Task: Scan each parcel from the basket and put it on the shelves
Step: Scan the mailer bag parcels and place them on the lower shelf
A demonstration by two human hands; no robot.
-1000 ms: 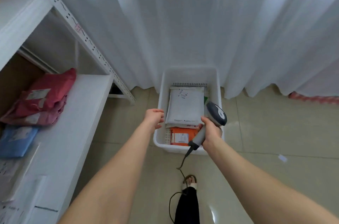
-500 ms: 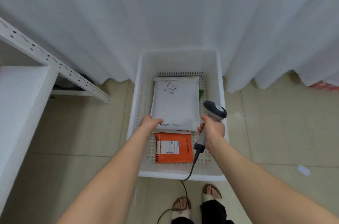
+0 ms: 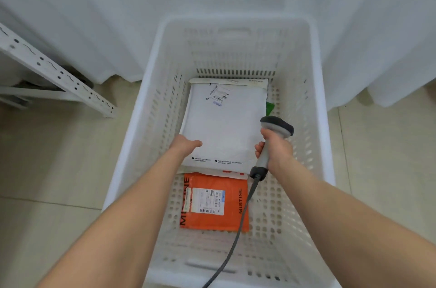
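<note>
Head view — flat white mailer [image 3: 226,122], grey scanner [image 3: 278,125] — perforated plastic basket [image 3: 236,47]

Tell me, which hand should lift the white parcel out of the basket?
Left. The left hand pinches the edge of the white parcel, thumb on top; the right hand is busy gripping the scanner.

Reaches both bare forearms forward and down. Pinches near-left edge of white parcel [image 3: 224,127] with left hand [image 3: 186,146], thumb on top, fingers hidden beneath. Grips scanner [image 3: 278,125] handle in right hand [image 3: 276,149], fingers wrapped round.
</note>
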